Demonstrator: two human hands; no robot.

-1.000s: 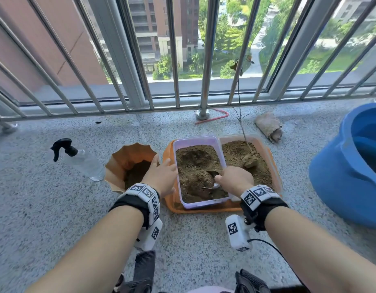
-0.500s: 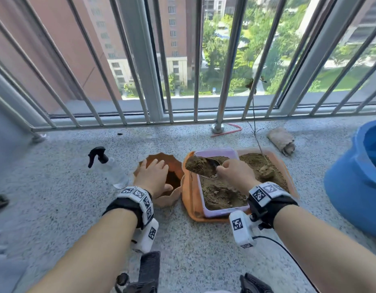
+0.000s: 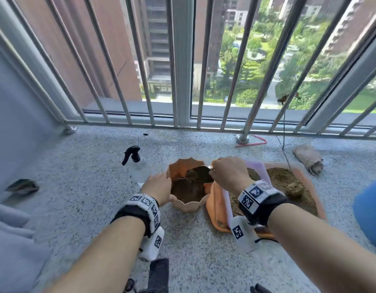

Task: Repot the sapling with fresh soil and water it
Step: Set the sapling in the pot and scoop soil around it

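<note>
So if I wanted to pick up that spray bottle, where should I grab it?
Grab the spray bottle by the narrow neck just under its black trigger head, coming from above or from your side. The black top sticks up clearly and nothing is in the way there. The clear body below is hard to make out and sits close to the left hand and the orange pot.

I see both forearms bare, no sleeves. Left wrist (image 3: 143,210): black strap, white band of black-and-white square tag markers, white tagged module hanging below. Right wrist (image 3: 259,197): same kit, thin black cable off its module (image 3: 242,233).
</note>
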